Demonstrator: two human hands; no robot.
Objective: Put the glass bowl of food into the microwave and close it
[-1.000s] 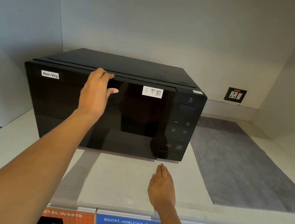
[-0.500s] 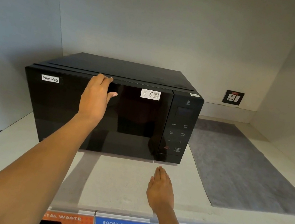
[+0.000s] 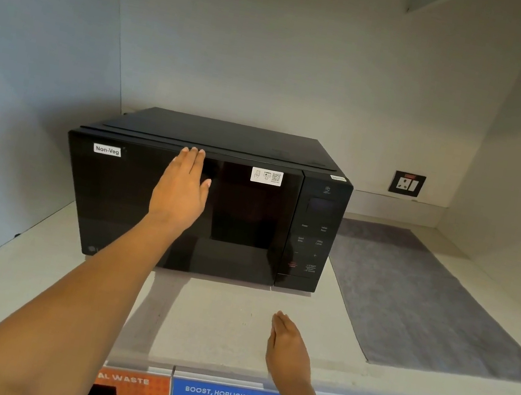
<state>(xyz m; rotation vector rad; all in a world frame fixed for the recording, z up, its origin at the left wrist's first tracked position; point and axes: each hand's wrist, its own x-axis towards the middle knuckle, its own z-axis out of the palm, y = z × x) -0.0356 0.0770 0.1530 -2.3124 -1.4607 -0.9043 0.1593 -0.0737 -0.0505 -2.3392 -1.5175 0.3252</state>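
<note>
Black microwave [image 3: 201, 208] door shut; left hand [image 3: 181, 194] flat on door.

From my feed: two bare arms, no sleeves in view on either. Left hand [image 3: 182, 188] & right hand [image 3: 289, 350] both bare, no gloves, no rings, no watch or bands at the wrists. Left thumbnail looks short, unpainted. Left forearm shows full length to frame edge, right only partly.

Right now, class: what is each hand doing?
Left hand: open, flat against the microwave door.
Right hand: open, holding nothing.
</note>
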